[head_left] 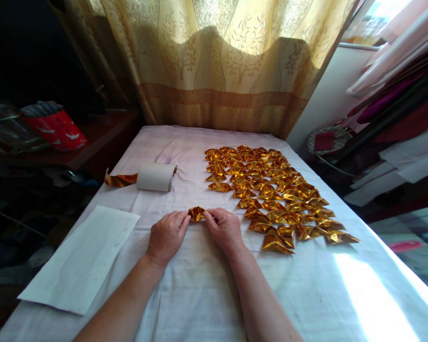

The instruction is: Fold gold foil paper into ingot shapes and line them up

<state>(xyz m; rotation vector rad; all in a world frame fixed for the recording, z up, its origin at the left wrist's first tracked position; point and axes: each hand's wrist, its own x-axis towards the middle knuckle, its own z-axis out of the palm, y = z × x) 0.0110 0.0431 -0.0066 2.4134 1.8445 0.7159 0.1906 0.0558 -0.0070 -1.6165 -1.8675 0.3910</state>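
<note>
A small folded gold foil paper ingot (pixel 197 213) is held between my two hands, just above or on the pale cloth. My left hand (pixel 168 233) pinches its left end, thumb against the curled fingers. At the opposite end, my right hand (pixel 224 229) grips with thumb and forefinger. Many finished-looking gold paper ingots (pixel 271 185) lie in close rows to the right. Beyond my left hand rests a curled white-backed stack of gold foil paper (pixel 154 177), its shiny side showing at the left.
A printed white sheet (pixel 82 259) lies at the left of the cloth-covered table (pixel 199 294). A red container (pixel 55 128) and a glass jug (pixel 10 128) stand on a dark cabinet at left. A patterned curtain (pixel 214 61) hangs behind; clothes (pixel 406 114) hang at right.
</note>
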